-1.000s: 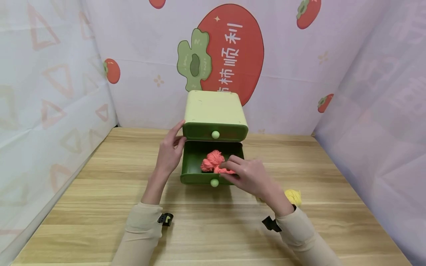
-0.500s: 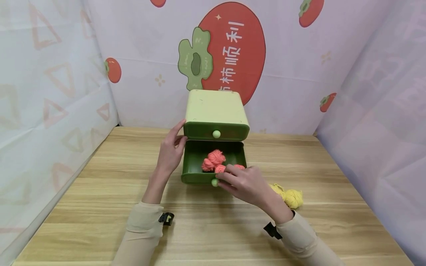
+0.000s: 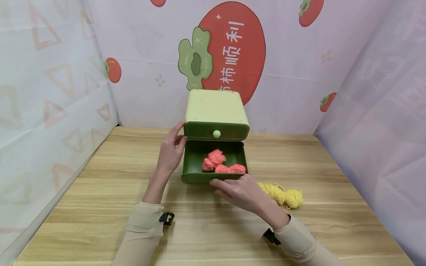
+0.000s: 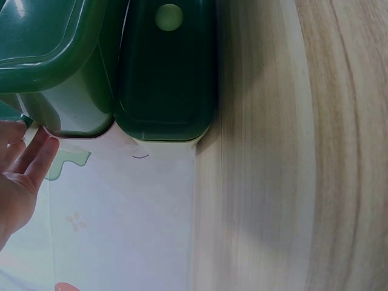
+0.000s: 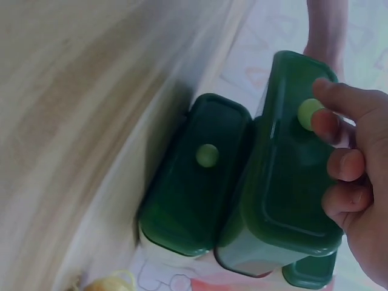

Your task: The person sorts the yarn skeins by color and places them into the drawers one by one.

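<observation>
A small cabinet (image 3: 216, 107) with a cream top and green drawer fronts stands on the table. Its pulled-out drawer (image 3: 197, 178) holds several bundles of coral-pink yarn (image 3: 216, 157). My right hand (image 3: 243, 193) is at the front of this drawer, thumb and finger pinching its pale green knob (image 5: 307, 115), the other fingers curled below. Fingertips of my left hand (image 3: 168, 154) rest against the cabinet's left side, fairly straight. The right wrist view shows a lower drawer (image 5: 182, 200), pushed in, with its own knob (image 5: 207, 156).
Yellow yarn (image 3: 294, 198) lies on the wooden table (image 3: 100, 207), right of the cabinet and behind my right wrist. A printed cloth backdrop (image 3: 139, 40) rises close behind the cabinet, with more cloth at both sides.
My right hand has left the pink yarn in the drawer and come down over the front edge to the knob. More pink and yellow yarn shows. My left hand stays put.
</observation>
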### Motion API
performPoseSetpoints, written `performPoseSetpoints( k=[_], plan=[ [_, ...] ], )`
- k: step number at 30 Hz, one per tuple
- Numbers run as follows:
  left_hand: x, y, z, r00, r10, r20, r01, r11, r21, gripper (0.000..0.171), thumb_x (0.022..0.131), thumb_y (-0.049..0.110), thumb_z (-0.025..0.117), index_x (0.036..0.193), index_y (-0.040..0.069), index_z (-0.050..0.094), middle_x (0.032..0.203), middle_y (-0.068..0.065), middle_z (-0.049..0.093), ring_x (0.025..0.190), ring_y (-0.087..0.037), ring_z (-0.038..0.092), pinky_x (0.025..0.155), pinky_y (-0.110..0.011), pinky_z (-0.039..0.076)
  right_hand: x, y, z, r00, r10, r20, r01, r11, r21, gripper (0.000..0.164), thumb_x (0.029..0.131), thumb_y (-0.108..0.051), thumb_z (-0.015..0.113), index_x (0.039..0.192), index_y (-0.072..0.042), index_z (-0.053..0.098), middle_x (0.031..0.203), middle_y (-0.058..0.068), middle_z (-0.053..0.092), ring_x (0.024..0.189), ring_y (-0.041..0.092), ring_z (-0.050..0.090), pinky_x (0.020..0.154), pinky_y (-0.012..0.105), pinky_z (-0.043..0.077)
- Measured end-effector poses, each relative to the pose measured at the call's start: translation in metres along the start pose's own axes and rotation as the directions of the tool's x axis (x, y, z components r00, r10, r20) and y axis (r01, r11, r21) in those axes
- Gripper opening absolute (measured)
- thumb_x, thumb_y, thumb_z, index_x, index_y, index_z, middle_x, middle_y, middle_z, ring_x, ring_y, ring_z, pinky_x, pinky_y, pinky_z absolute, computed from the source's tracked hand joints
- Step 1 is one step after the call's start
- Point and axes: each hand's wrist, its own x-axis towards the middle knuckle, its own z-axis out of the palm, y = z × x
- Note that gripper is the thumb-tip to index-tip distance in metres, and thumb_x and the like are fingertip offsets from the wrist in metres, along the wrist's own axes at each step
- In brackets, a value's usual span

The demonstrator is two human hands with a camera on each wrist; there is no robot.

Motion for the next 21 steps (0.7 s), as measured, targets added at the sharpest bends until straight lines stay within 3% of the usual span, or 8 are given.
performPoseSetpoints(
  k=[6, 21],
  plan=[
    [0.001, 0.0, 0.0, 1.0, -0.007, 0.002, 0.007, 1.0, -0.004, 0.059, 0.096, -0.002, 0.06, 0.148, 0.022, 0.048, 0.147, -0.006, 0.053, 0.103, -0.032, 0.071, 0.09, -0.042, 0.06, -0.002, 0.002, 0.003, 0.999, 0.034, 0.026, -0.033, 0.999, -0.009, 0.026, 0.087, -0.015, 0.074, 0.112, -0.02, 0.069, 0.067, -0.011, 0.063, 0.045, 0.003, 0.02, 0.043, 0.013, 0.01],
    [0.0, 0.001, -0.001, 1.0, -0.008, 0.007, 0.008, 1.0, -0.001, 0.058, 0.097, -0.002, 0.059, 0.149, 0.022, 0.048, 0.148, -0.006, 0.052, 0.103, -0.032, 0.071, 0.09, -0.043, 0.06, 0.007, 0.011, 0.006, 0.998, 0.034, -0.053, -0.036, 0.999, -0.025, 0.021, 0.086, -0.017, 0.077, 0.106, -0.022, 0.073, 0.075, -0.013, 0.07, 0.043, 0.005, 0.042, 0.04, 0.016, 0.022]
  ],
)
